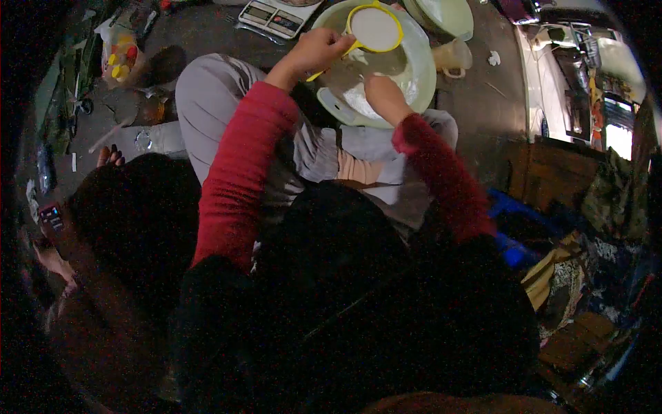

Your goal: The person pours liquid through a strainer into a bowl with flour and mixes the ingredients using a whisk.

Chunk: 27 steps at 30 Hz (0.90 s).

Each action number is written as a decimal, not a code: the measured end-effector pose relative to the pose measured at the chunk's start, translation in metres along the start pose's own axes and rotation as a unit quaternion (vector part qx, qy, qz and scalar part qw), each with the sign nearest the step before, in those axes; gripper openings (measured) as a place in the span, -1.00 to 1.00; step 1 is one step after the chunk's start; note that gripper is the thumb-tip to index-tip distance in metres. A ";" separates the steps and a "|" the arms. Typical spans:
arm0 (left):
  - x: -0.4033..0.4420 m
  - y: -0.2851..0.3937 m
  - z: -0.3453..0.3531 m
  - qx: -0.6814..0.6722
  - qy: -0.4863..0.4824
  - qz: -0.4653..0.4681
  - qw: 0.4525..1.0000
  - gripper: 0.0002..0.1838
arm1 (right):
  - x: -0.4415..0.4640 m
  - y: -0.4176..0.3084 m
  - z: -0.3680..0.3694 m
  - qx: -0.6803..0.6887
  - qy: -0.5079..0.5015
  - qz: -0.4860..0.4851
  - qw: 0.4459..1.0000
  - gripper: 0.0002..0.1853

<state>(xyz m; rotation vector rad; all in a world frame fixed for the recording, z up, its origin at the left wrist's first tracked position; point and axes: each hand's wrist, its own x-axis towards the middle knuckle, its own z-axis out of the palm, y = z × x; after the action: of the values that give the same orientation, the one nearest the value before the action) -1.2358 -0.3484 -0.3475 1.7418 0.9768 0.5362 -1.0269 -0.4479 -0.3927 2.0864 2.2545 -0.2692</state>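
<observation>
My left hand [318, 52] is closed around the handle of a yellow-rimmed sieve [374, 29], which is held over the far part of a large pale green basin [429, 76]. A white surface fills the sieve's round frame; whether it is mesh or powder I cannot tell. White powdery material [358, 100] lies in the basin. Low over the basin's near right part is my right hand [386, 99], its fingers curled and mostly turned away from view. What it holds, if anything, is hidden.
A kitchen scale [279, 17] stands beyond my left hand. Right of the basin are a translucent jug [453, 56] and another pale green basin [445, 17]. A plastic bag with yellow and red items [122, 58] sits at left. Another person's hand [110, 156] shows near my knee.
</observation>
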 end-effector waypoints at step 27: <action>0.001 -0.005 0.007 0.057 -0.007 0.055 0.997 -0.55 | 0.009 -0.008 -0.055 -0.073 -0.062 0.095 0.991 -0.60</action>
<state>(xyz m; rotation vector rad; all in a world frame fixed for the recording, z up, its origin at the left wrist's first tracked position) -1.2321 -0.3504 -0.3548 1.9070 0.9213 0.5463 -1.0316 -0.4306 -0.3396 2.1244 1.9287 -0.2115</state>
